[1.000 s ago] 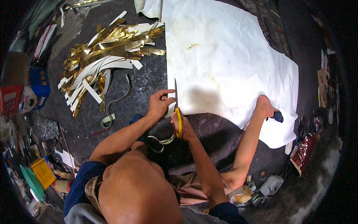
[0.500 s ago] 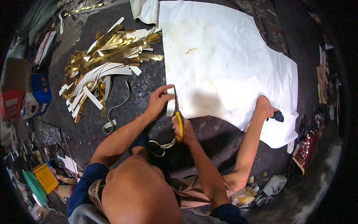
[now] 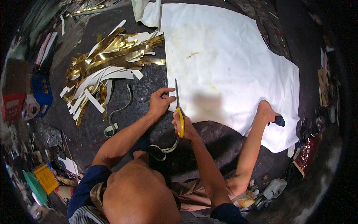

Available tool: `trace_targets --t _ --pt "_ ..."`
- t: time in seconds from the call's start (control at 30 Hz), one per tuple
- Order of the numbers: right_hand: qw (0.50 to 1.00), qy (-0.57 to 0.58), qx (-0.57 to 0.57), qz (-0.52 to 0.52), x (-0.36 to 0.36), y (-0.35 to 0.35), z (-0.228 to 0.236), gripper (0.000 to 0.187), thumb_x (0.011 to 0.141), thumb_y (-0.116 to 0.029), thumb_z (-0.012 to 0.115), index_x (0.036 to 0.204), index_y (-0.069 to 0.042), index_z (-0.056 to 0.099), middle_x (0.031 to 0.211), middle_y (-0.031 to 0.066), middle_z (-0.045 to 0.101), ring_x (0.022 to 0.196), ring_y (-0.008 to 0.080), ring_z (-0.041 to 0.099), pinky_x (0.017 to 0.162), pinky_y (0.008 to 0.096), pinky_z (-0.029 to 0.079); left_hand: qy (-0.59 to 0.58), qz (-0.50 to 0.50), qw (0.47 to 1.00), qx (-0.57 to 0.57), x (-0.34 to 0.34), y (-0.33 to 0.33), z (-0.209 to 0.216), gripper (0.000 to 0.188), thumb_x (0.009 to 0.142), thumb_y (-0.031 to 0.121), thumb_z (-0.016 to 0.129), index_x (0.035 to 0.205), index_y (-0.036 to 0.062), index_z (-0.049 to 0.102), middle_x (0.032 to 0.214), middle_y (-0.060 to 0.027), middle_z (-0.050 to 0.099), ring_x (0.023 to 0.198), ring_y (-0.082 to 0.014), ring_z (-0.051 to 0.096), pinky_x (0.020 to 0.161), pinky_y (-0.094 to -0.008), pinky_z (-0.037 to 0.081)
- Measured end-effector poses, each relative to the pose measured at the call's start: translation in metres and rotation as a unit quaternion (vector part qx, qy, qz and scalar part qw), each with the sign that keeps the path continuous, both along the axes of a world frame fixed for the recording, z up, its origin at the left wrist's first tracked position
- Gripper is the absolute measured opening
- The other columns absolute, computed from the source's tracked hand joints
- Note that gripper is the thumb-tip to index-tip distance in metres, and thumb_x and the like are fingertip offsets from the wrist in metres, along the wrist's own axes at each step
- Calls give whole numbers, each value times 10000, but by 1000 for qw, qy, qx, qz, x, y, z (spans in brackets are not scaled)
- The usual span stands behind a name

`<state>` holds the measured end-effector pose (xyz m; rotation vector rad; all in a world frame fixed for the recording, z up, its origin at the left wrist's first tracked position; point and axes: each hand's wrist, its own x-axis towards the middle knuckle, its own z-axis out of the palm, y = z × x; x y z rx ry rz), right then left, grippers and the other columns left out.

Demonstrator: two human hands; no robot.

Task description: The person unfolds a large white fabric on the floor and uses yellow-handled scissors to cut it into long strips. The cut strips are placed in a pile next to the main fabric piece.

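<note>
A large white sheet (image 3: 231, 71) of thin, pliable material lies flat in front of me, with a few yellowish stains. My left hand (image 3: 159, 103) is at its left edge, thumb and forefinger closed on a narrow strip there. In my right hand (image 3: 189, 130) is a pair of scissors (image 3: 181, 121) with yellow handles. Its blades point away from me and lie along the sheet close to the left edge, just right of my left fingertips. My bare foot (image 3: 265, 111) rests on the sheet's right part.
A heap of gold and white strips (image 3: 106, 61) lies left of the sheet on the dark ground cloth (image 3: 143, 84). A thin pale strip (image 3: 167, 149) curls below the scissors. Blue and red boxes (image 3: 40, 95) stand far left; a clear plastic container (image 3: 275, 187) sits lower right.
The scissors have moved a little farther away from me along the sheet's left edge. My left hand keeps its place there. The whole view has shifted slightly.
</note>
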<state>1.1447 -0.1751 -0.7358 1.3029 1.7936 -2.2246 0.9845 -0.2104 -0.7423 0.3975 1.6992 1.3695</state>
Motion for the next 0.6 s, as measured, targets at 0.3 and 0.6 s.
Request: trace_targets --t 0.3,0.6 --pt "999 -22 -24 -4 1 4 8 574 937 -590 512 780 -42 582 514 11 476 437 138 513 429 301 427 24 -10 999 26 -7 6 -6 314 745 17 735 1058 32 704 662 70 548 562 -20 441 522 -185 360" --pt "999 -37 32 3 -3 4 -5 596 961 -578 457 805 -17 584 539 45 514 461 207 548 484 377 459 52 -35 998 8 -29 19 -19 317 759 -14 705 1074 26 700 672 44 591 595 -32 497 537 -206 404"
